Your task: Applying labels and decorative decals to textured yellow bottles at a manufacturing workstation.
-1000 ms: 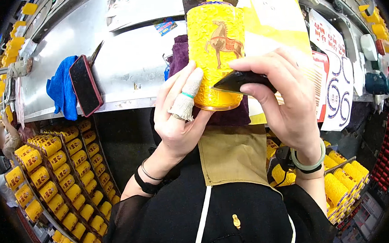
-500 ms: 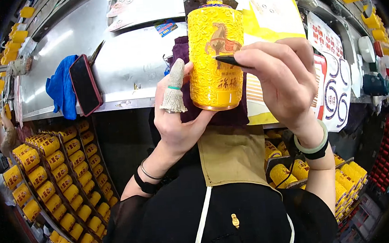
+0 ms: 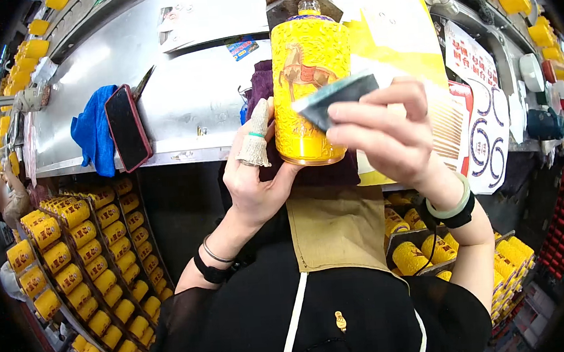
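Note:
A yellow embossed bottle (image 3: 309, 56) with a brown-and-red horse decal (image 3: 302, 70) stands in front of me, its clear neck at the far end. Around its left side and base my left hand (image 3: 250, 185) is closed, with a whitish knitted finger cover (image 3: 255, 142) on one finger. My right hand (image 3: 393, 129) grips a flat, dark grey-green scraper (image 3: 342, 100). The scraper lies over the bottle's lower right front, below the horse, and hides part of the decal there. Whether its edge touches the surface I cannot tell.
A phone (image 3: 128, 128) and a blue cloth (image 3: 94, 133) lie on the metal bench (image 3: 57, 142) to the left. Purple cloth (image 3: 261, 86) is behind the bottle. Racks of yellow bottles (image 3: 84, 248) stand at lower left, more bottles (image 3: 415, 256) at lower right. Printed sheets (image 3: 485, 129) lie to the right.
The scraper, earlier seen thin and edge-on across the horse, is now turned to show its broad face. My right hand has moved lower, and the bottle has turned slightly, shifting the horse left.

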Motion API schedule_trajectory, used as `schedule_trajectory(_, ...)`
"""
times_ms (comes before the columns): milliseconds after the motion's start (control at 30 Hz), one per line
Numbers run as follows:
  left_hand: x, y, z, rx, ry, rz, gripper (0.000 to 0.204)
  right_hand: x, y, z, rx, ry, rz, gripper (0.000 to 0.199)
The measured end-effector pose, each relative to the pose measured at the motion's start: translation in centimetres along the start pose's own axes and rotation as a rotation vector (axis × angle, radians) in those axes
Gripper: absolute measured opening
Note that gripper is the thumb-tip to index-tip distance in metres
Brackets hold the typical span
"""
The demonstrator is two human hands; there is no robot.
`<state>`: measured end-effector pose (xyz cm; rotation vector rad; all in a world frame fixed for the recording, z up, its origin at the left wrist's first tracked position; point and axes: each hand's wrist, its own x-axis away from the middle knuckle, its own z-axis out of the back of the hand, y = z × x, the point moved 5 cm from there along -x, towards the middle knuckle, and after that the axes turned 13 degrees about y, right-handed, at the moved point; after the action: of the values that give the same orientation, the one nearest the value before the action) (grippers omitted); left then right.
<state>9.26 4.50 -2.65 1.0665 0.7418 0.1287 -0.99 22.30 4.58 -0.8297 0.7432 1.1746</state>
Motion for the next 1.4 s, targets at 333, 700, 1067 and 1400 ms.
schedule_trajectory(333, 0.1, -0.3, -0.2, 0.136, 0.042, 0.104, 0.072, -3.1, 6.0, 0.2, 0.167, 0.201, -0.286, 0.025)
schedule_trajectory(700, -0.8, 3.4, 0.2, -0.128, 0.027, -0.197, 0.080, -5.2, 5.3, -0.7, 0.306, 0.101, 0.014, 0.028)
schedule_trajectory(1067, -0.7, 1.8, -0.4, -0.045, 0.038, -0.006, 0.095, -7.8, 3.5, -2.7, 0.188, -0.145, 0.083, 0.028)
schedule_trajectory(1400, -1.0, 1.7, 0.0, -0.122, -0.013, -0.125, 0.105, -8.2, 5.0, -2.2, 0.225, -0.097, -0.101, 0.027)
